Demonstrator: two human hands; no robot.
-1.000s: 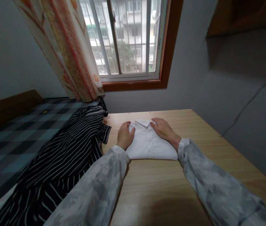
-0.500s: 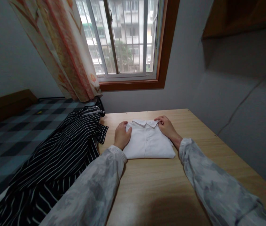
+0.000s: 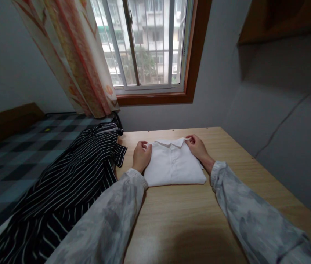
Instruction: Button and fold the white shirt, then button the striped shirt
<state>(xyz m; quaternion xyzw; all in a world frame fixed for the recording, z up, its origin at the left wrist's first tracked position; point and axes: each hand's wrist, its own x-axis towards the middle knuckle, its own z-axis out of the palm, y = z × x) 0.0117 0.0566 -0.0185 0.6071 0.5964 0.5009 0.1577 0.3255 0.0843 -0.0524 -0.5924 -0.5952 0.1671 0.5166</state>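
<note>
A folded white shirt (image 3: pixel 173 165) lies collar-up on a light wooden table (image 3: pixel 188 220). My left hand (image 3: pixel 141 156) grips the shirt's far left corner with curled fingers. At the far right corner, beside the collar, my right hand (image 3: pixel 198 146) pinches the cloth. Both arms wear pale grey patterned sleeves.
A black shirt with white stripes (image 3: pixel 69 183) sprawls over the table's left edge onto a bed with a checked cover (image 3: pixel 12 154). Behind the table are a window (image 3: pixel 144 47) with a wooden frame, a floral curtain (image 3: pixel 72 55) and grey walls.
Both hands have slid from lying flat on the shirt outward to its far corners and closed on the cloth. The collar now shows between them.
</note>
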